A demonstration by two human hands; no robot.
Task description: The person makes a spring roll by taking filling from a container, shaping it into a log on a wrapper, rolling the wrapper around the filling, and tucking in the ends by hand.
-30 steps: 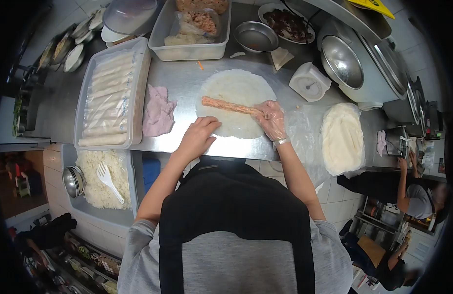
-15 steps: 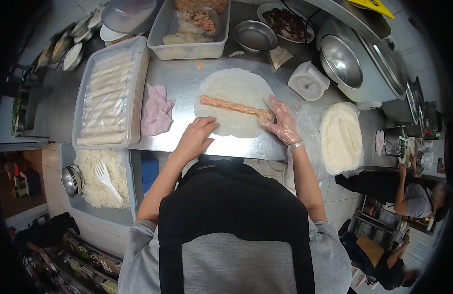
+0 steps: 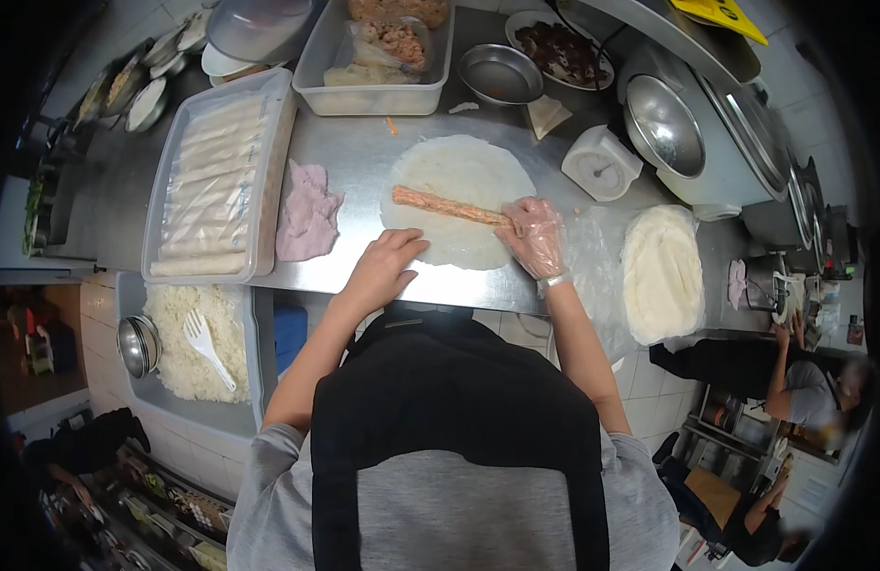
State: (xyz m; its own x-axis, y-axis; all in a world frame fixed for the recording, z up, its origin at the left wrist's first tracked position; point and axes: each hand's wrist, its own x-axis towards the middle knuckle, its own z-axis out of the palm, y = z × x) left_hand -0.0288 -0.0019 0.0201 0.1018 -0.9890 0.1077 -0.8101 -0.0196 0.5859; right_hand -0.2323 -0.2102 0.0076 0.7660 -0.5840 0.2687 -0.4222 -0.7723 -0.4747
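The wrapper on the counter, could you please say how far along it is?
Looks done: rolls lie in the plastic container, and filling forms a strip across the wrapper. In hand: the right hand touches the strip's end, the left hand the wrapper's edge. Left, probably: folding and rolling, since the wrapper lies flat.

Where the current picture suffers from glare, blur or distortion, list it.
Head view: glare whitens the steel counter near the bare left hand; a bright highlight sits in the tilted metal bowl; wide-angle distortion bows the surroundings, with black corners; markings on the scale are too small to read.
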